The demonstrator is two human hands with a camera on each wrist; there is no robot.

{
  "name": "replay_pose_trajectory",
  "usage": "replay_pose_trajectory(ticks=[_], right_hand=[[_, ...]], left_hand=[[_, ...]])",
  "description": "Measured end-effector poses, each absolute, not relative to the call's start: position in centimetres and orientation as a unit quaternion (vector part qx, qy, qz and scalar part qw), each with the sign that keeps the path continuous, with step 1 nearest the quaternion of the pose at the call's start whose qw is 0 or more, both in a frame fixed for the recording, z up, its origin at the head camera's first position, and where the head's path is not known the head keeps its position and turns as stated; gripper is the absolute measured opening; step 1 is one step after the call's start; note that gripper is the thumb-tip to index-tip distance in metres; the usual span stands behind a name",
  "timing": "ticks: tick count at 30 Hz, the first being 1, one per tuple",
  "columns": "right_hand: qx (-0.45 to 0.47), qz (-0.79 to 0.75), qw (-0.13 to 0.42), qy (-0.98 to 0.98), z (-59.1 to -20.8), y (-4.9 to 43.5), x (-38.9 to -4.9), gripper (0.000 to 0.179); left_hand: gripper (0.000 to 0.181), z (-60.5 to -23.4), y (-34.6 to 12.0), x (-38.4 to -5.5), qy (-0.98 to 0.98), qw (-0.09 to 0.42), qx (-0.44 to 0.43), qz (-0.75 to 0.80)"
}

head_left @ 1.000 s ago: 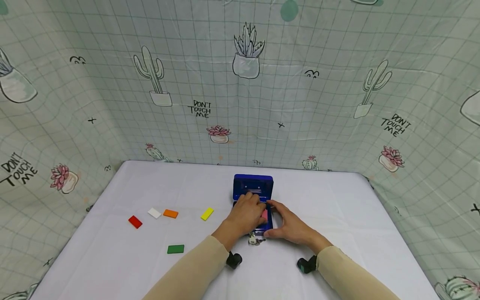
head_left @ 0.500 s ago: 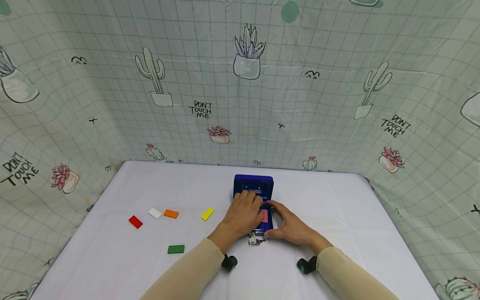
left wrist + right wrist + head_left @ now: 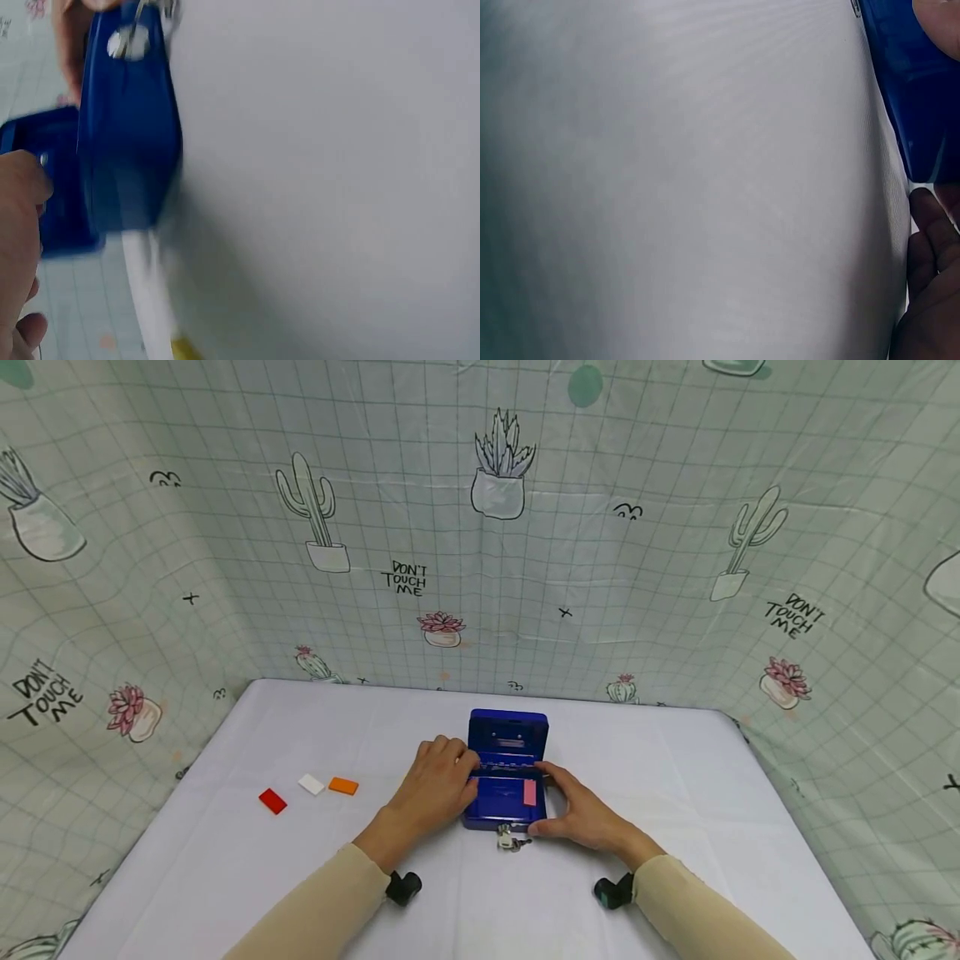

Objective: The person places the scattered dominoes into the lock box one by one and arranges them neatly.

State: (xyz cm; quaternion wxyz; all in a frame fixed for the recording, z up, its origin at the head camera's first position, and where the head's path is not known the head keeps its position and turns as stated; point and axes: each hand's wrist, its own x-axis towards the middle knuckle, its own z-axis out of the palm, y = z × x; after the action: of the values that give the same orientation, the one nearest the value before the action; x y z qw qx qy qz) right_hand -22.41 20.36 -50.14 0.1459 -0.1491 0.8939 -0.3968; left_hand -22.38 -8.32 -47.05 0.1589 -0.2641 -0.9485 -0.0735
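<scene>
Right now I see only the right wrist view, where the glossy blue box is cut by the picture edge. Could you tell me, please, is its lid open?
Observer: Yes, the blue rectangular lid stands open at the far side of the glossy blue box.
Operator: Thank you. Is there something inside?
Observer: I can see one flat pink rectangular piece, lying near the right side.
Operator: And where is the person's left hand?
Observer: The left hand is at the left side of the box; whether they touch, I cannot tell.
</scene>
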Motion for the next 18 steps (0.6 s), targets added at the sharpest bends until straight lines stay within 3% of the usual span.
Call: replay_pose_trajectory(ticks=[9, 18], right_hand=[[-0.152, -0.394, 0.142, 0.895, -50.3, 20.5, -22.4, 0.110], [-0.155, -0.400, 0.143, 0.892, -50.2, 20.5, -22.4, 0.110]], left_hand=[[0.025, -46.8, -14.5, -22.9, -0.944, 0.132, -0.298, -0.056], [0.040, -47.4, -17.2, -23.1, -0.952, 0.052, -0.300, -0.034]])
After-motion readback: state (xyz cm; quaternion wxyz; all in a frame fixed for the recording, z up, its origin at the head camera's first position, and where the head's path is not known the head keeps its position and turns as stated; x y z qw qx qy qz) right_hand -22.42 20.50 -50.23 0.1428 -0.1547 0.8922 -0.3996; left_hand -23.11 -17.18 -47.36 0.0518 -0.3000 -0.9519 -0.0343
